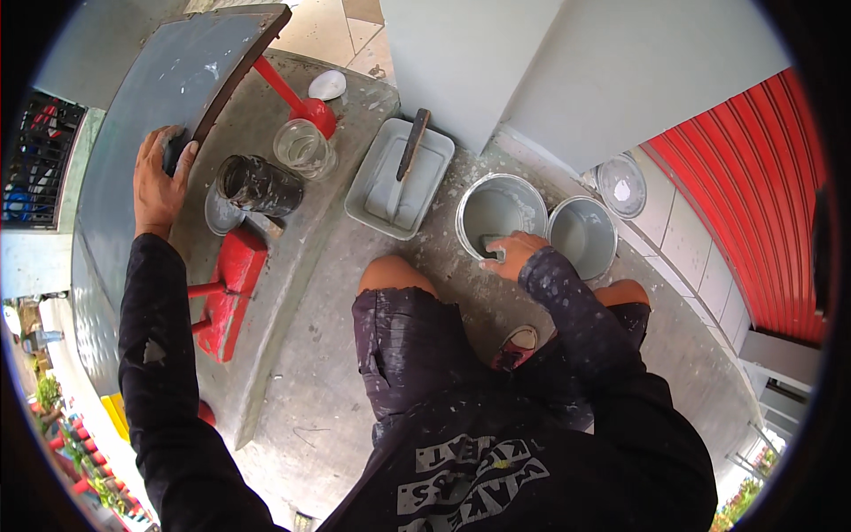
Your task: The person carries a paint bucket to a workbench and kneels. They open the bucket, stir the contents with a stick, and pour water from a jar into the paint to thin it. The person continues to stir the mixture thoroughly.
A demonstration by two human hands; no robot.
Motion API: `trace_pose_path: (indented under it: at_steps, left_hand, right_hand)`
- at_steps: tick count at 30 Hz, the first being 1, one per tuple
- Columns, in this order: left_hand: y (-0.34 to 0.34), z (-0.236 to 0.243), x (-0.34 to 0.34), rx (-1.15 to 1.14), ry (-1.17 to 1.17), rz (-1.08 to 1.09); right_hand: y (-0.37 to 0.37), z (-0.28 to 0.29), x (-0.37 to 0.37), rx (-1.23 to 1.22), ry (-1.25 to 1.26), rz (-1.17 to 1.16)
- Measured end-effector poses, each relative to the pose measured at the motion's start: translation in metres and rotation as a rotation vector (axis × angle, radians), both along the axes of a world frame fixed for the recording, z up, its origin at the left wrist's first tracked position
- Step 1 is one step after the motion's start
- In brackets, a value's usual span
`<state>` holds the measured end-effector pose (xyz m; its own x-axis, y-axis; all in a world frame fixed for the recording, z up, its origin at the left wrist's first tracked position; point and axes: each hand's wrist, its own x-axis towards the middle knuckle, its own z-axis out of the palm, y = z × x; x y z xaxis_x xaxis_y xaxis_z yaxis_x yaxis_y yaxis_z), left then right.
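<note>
My left hand (160, 182) is on the edge of a grey panel (151, 84), its thumb and fingers closed around a small dark piece (175, 152) whose kind I cannot make out. My right hand (519, 253) reaches over the near rim of a bucket (501, 182) with grey inner walls. Between its thumb and fingers is a small dark grey pad (489, 244), partly hidden by the fingers. A second grey bucket (585, 235) stands just right of this hand.
A pale tray (377, 208) holds a wooden-handled scraper (413, 146). On the raised ledge are a glass jar (306, 149), a dark-smeared jar (261, 186), a white lid (327, 85) and a red metal stand (232, 293). A round lid (621, 187) lies near the red shutter (753, 195).
</note>
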<state>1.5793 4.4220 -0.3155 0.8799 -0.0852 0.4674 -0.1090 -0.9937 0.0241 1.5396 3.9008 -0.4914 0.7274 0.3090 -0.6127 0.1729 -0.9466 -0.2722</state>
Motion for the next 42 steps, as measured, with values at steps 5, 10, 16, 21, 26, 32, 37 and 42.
trace_pose_path:
  at_steps: [5,10,16,21,26,32,37,42]
  left_hand:
    - [-0.003,-0.006,0.005,-0.034,0.016,0.001]
    - [-0.001,-0.003,0.0,-0.03,0.028,0.017]
    - [-0.004,-0.003,0.001,-0.051,0.035,0.018]
    - [-0.005,-0.002,-0.002,-0.054,0.035,0.009]
    - [-0.008,-0.002,0.003,-0.058,0.041,0.012]
    - [-0.004,0.0,-0.002,-0.052,0.044,0.012]
    - [-0.012,0.001,0.0,-0.067,0.065,0.008]
    - [0.001,-0.001,-0.003,-0.001,0.049,0.005]
  right_hand:
    - [-0.023,-0.021,0.008,-0.028,0.117,0.05]
    - [-0.046,-0.019,0.018,0.292,-0.103,-0.198]
    - [-0.074,-0.03,0.003,0.39,-0.584,-0.378]
    - [-0.083,-0.028,-0.002,0.552,-0.423,-0.591]
    - [-0.102,-0.076,-0.006,0.895,-0.24,-1.328]
    - [-0.112,-0.049,-0.01,1.238,0.138,-1.738]
    - [-0.174,-0.015,-0.014,1.469,0.264,-1.707]
    - [-0.222,0.046,-0.019,1.227,-0.101,-1.474]
